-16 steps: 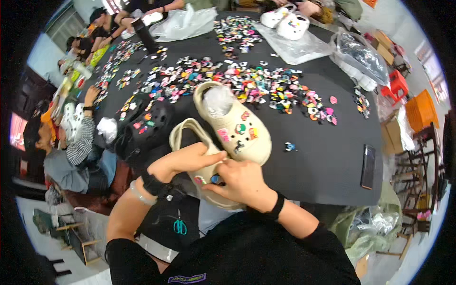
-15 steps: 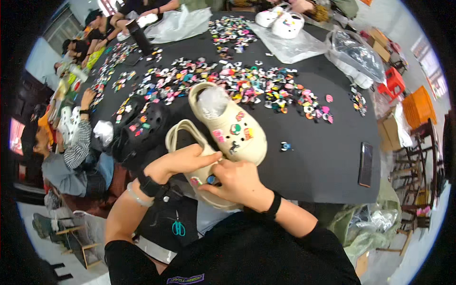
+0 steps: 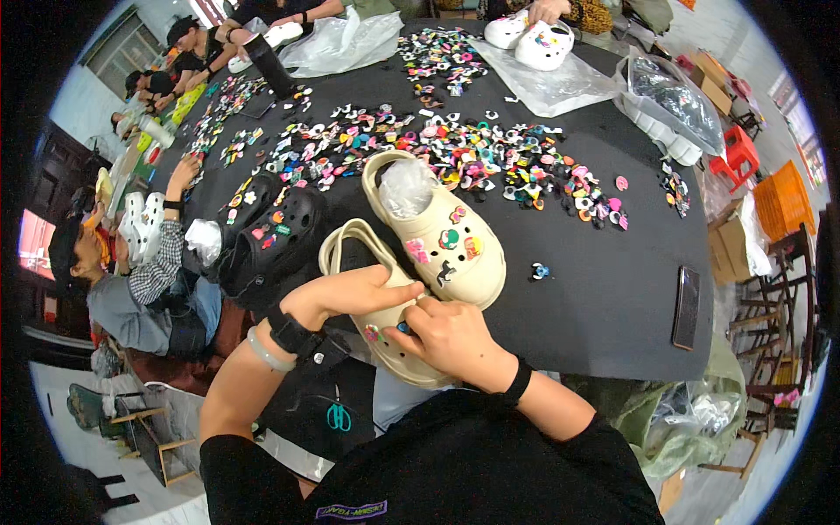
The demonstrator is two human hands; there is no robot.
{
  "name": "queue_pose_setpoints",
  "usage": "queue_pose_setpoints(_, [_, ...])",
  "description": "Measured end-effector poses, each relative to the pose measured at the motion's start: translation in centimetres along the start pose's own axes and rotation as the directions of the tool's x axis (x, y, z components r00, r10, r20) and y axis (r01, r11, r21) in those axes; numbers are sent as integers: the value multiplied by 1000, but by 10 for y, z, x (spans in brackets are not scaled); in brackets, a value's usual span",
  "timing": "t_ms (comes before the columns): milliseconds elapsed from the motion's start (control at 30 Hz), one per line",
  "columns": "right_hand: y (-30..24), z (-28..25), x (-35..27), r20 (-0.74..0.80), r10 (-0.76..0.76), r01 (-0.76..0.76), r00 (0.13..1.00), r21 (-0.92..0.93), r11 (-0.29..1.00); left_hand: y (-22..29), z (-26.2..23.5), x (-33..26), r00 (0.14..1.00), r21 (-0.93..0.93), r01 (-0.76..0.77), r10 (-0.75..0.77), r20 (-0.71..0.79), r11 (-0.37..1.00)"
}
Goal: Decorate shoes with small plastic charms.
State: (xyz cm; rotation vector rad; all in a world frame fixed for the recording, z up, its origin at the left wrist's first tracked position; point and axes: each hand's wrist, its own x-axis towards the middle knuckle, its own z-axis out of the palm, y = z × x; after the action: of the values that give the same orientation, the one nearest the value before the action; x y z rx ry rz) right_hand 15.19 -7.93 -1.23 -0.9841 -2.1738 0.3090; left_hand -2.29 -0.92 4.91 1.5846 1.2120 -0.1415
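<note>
A cream clog (image 3: 418,364) is tilted at the table's near edge, with a pink-and-green charm on its upper. My left hand (image 3: 354,293) grips it, thumb stretched along the top; its other fingers are hidden. With curled fingers, my right hand (image 3: 459,339) pinches a small blue shoe charm (image 3: 403,327) against the clog's upper. Just beyond lies the matching cream clog (image 3: 479,278), stuffed with clear plastic and decorated with several charms, including a black horse shape. A single blue-and-white charm (image 3: 541,271) rests on the black table to the right.
Loose charms (image 3: 490,157) spread across the table's middle. Black clogs (image 3: 280,236) stand at left, a phone (image 3: 686,308) at right. White clogs (image 3: 544,45) sit on plastic at the back. Teal scissors (image 3: 339,416) lie below. Other people work along the left and far sides.
The whole view has shifted slightly, moving the scene right in the picture. My hands keep nearly the same hold on the clog and blue charm. A co-worker's hand now touches the far white clogs.
</note>
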Motion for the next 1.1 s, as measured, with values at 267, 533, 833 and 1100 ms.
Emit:
queue_pose_setpoints(267, [-6, -1, 3, -103, -134, 127, 986, -79, 989, -10, 3, 4, 998, 39, -1, 3, -60, 999])
queue_pose_setpoints(533, [-4, -6, 0, -100, -158, 152, 982, -64, 986, -19, 7, 8, 995, 65, 66, -60, -83, 996])
queue_pose_setpoints(833, [6, -27, -12, 6, 242, -208, 970, 535, 819, -13, 7, 5, 996, -11, 43, -43, -73, 999])
queue_pose_setpoints(1100, [47, -69, -44, -142, 520, -453, 842, 335, 826, -6, 5, -2, 1000, -5, 15, -15, -1, 1000])
